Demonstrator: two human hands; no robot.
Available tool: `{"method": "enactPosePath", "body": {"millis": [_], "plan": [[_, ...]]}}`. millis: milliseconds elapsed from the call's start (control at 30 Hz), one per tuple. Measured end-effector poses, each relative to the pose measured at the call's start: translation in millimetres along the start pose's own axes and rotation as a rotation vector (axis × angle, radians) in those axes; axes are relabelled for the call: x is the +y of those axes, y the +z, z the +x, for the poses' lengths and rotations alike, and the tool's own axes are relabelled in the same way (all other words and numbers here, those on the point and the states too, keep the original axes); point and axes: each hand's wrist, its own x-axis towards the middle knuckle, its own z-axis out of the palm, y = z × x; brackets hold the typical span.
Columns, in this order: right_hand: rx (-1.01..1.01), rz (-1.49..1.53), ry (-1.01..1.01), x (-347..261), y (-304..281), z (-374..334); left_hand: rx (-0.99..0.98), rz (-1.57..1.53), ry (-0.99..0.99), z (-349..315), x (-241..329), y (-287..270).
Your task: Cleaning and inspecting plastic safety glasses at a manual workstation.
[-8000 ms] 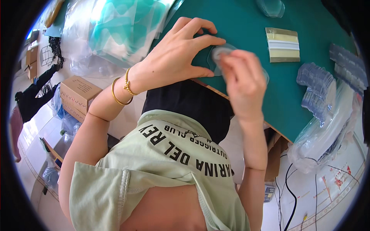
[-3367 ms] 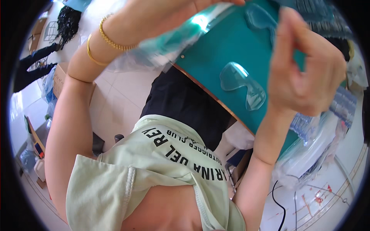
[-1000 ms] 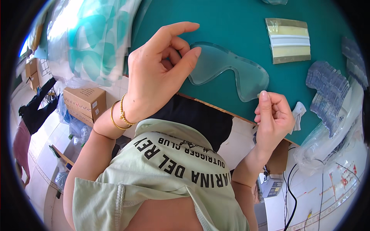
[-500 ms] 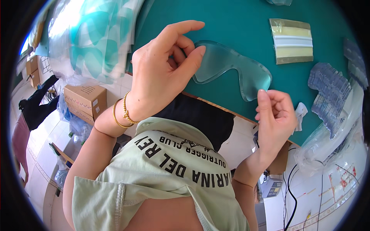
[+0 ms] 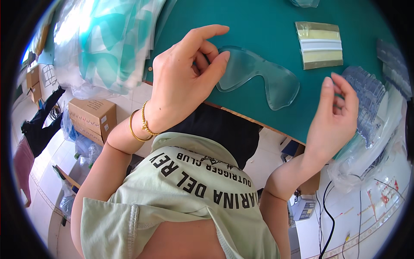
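Note:
My left hand (image 5: pixel 185 77) pinches the left end of a clear, one-piece goggle lens (image 5: pixel 280 84) with a nose notch, between thumb and bent fingers. The lens is held over the green table, its right end free of my hands. My right hand (image 5: pixel 334 116) is apart from the lens, off to its right, near a stack of clear lenses (image 5: pixel 366 93). Its thumb and fingertips are closed together; whether anything thin is between them I cannot make out.
A flat pack with a white strip (image 5: pixel 320 45) lies on the green table (image 5: pixel 258 26). Plastic sleeves with lens shapes (image 5: pixel 103 47) pile at the left. Clear plastic wrap (image 5: pixel 358 159) hangs over the right edge. Cardboard boxes (image 5: pixel 88 118) stand on the floor at left.
My right hand has left the lens's right corner and moved right and up, covering the white cloth seen before. My left hand keeps its hold on the lens.

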Motion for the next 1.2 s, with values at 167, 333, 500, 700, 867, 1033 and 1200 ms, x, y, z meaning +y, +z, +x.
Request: {"method": "enactPosePath", "body": {"millis": [167, 333, 500, 700, 867, 1033, 1200], "plan": [[-0.112, -0.140, -0.213, -4.9, 9.9, 0.9, -0.022, 0.002, 0.023, -0.6, 0.4, 2.2], [-0.134, -0.093, -0.448, 14.5, 17.8, 23.0, -0.033, 0.005, 0.054, -2.0, -1.8, 3.6], [-0.002, -0.050, -0.192, -2.7, 34.1, 34.4, -0.019, 0.020, 0.081, -2.6, -1.9, 7.1], [0.121, -0.144, -0.111, -15.5, 54.7, 51.8, 0.007, 0.039, 0.109, -7.1, -3.1, 12.4], [0.289, -0.141, -0.165, -10.7, 38.2, 46.5, 0.005, 0.031, 0.151, -6.0, -1.7, 12.7], [0.160, 0.396, 0.036, -10.1, -17.8, 3.6, 0.009, 0.049, 0.132, -8.9, -1.7, 13.3], [0.136, 0.256, 0.042, 14.7, -33.1, -24.6, 0.017, 0.037, 0.112, -8.8, 1.1, 17.1]]}}
